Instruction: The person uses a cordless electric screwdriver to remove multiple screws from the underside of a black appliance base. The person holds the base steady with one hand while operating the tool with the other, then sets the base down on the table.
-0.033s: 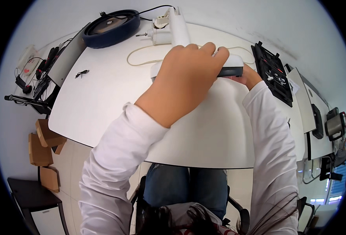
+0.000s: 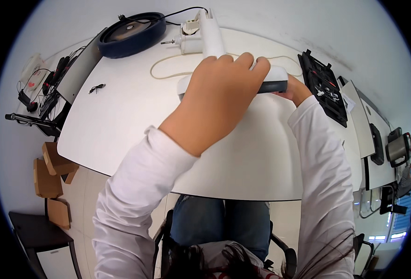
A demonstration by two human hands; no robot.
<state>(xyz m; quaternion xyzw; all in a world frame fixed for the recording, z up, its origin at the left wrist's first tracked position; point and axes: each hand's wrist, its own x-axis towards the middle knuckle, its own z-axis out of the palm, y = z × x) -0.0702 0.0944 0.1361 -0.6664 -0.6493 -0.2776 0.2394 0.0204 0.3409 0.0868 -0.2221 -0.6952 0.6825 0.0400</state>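
1. The left hand [image 2: 224, 88] lies closed over a white appliance [image 2: 273, 80] at the far middle of the table [image 2: 135, 121].
2. The right hand [image 2: 295, 90] holds its dark right end; its fingers are mostly hidden.
3. Press down evenly so it cannot twist.
4. Keep the cream cord [image 2: 168, 65] on the far left from snagging.

Two hands are seen, left hand [image 2: 222, 95] and right hand [image 2: 295, 90], on one white appliance [image 2: 212, 35]; one round dark blue disc [image 2: 131, 32] at the table's [image 2: 135, 125] far left corner; one beige cord [image 2: 168, 69]; three cardboard boxes [image 2: 47, 179] counted on the floor
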